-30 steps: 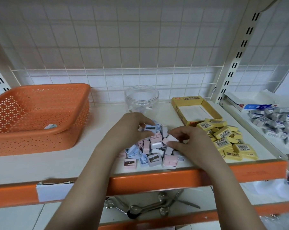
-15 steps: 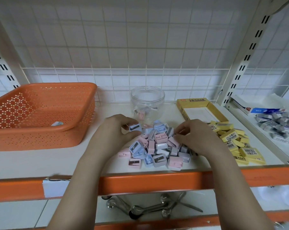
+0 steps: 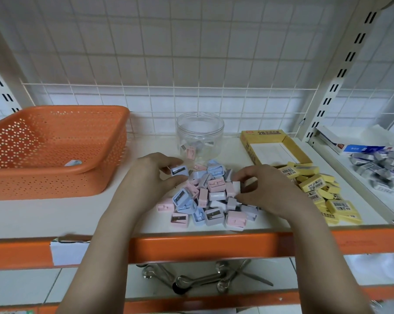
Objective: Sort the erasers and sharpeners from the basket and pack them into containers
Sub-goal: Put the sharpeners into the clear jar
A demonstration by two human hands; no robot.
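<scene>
Both bare forearms are reaching forward and up from the lower frame edge. The left hand [image 3: 154,175] is curling its fingers and thumb in a pinching grip, while the right hand [image 3: 268,189] is pinching likewise, knuckles raised, palm facing down.
</scene>
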